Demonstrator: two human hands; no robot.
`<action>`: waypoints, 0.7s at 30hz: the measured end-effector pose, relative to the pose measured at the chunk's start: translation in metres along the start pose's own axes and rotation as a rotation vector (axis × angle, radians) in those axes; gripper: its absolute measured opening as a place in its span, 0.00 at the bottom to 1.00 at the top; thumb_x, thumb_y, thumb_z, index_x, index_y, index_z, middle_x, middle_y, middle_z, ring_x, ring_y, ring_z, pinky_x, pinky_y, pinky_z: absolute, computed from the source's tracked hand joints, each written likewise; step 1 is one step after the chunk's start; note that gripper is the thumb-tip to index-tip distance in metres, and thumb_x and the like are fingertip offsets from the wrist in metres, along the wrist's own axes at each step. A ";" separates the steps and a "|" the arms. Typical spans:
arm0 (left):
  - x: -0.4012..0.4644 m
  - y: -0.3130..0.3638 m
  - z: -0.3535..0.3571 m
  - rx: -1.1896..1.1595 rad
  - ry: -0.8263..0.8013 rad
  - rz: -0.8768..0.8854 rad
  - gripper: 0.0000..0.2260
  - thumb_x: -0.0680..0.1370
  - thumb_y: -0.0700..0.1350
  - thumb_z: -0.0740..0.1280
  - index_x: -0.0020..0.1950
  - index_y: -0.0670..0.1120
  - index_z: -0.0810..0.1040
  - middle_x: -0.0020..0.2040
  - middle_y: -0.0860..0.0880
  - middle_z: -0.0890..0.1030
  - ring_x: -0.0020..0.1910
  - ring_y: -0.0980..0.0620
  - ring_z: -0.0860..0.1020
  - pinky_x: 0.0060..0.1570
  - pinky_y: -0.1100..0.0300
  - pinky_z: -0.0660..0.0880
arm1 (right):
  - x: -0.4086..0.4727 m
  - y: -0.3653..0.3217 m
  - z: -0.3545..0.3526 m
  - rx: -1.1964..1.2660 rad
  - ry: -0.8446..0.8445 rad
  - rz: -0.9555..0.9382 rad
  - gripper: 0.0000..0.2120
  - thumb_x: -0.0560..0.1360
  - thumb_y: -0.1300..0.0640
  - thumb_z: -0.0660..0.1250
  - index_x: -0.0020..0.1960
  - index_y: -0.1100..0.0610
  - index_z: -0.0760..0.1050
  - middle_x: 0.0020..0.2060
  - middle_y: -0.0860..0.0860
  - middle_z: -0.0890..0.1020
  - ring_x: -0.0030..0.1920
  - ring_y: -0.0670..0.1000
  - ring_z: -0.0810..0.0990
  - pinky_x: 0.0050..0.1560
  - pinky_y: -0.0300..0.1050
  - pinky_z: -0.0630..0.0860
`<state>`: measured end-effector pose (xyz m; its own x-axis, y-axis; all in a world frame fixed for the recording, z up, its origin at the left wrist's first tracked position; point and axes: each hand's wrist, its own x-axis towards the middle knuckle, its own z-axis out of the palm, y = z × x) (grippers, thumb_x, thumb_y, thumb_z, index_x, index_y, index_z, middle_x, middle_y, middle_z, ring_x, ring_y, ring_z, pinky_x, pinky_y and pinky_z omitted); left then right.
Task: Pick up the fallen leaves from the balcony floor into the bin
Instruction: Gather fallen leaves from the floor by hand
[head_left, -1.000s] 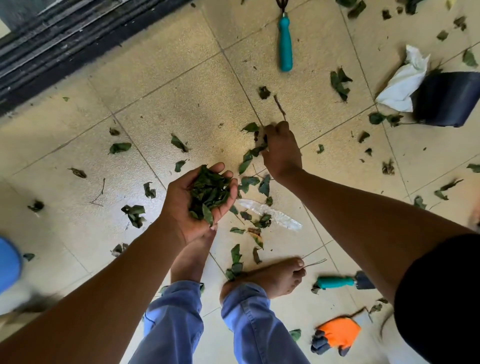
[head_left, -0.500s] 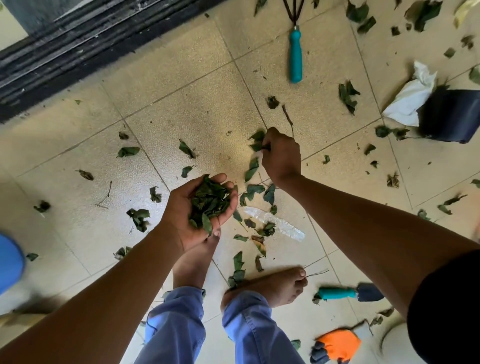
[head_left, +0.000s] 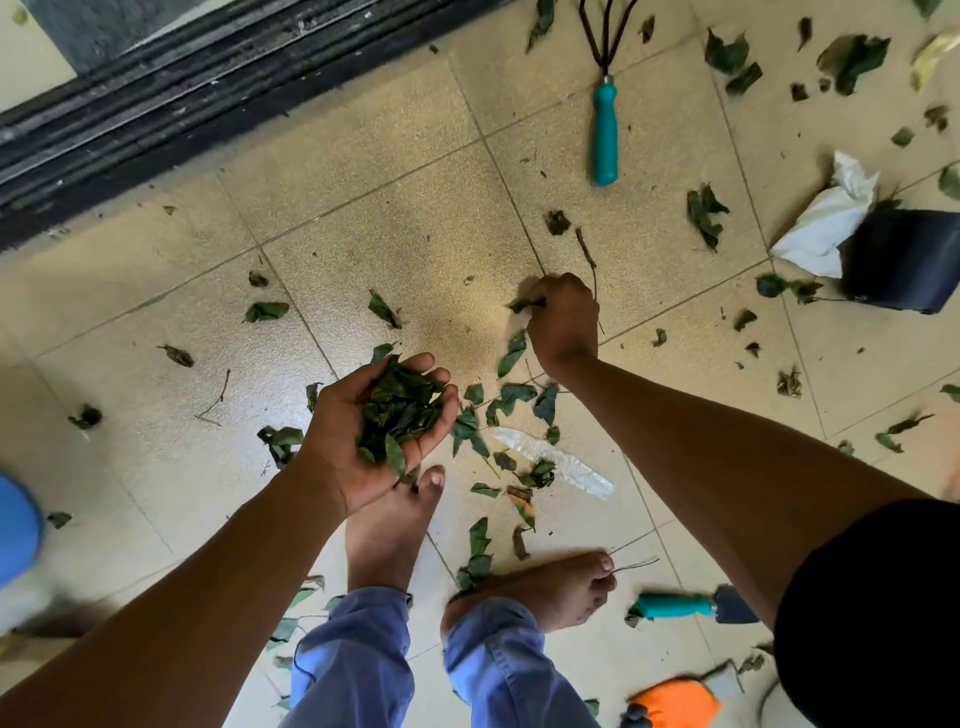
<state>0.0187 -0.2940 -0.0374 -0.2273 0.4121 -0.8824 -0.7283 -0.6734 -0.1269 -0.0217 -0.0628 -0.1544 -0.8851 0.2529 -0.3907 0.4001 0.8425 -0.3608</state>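
Soft daylight on the floor tiles, faint shadows, wide-angle bending and blur toward the edges.

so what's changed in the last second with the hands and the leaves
The right hand has closed on a leaf off the floor and now pinches it, fingers curled. The view has tipped, so everything sits lower in the picture. The left hand stays cupped, palm up, holding its pile of leaves; the dark bin lies where it was.
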 end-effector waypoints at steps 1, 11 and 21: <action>0.000 0.000 0.000 -0.006 -0.004 0.000 0.18 0.84 0.50 0.60 0.49 0.39 0.83 0.50 0.40 0.81 0.51 0.42 0.82 0.57 0.50 0.81 | 0.003 0.001 -0.002 0.017 0.012 0.022 0.10 0.75 0.68 0.67 0.53 0.59 0.83 0.48 0.49 0.80 0.52 0.56 0.81 0.48 0.37 0.66; 0.001 0.001 0.000 -0.049 -0.008 0.004 0.17 0.84 0.50 0.60 0.49 0.39 0.83 0.50 0.40 0.81 0.50 0.43 0.82 0.57 0.50 0.81 | 0.048 -0.006 -0.044 0.088 0.057 0.054 0.15 0.73 0.64 0.72 0.57 0.58 0.73 0.46 0.54 0.81 0.46 0.55 0.80 0.43 0.47 0.75; -0.005 0.004 -0.020 -0.062 -0.022 0.032 0.16 0.83 0.50 0.61 0.50 0.39 0.82 0.50 0.41 0.81 0.51 0.42 0.82 0.56 0.49 0.81 | 0.083 -0.011 -0.039 0.013 0.034 0.160 0.13 0.74 0.66 0.69 0.54 0.52 0.82 0.56 0.54 0.81 0.57 0.53 0.80 0.52 0.38 0.74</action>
<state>0.0297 -0.3113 -0.0427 -0.2645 0.4030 -0.8761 -0.6793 -0.7228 -0.1274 -0.1091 -0.0322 -0.1503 -0.8172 0.3993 -0.4156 0.5393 0.7840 -0.3073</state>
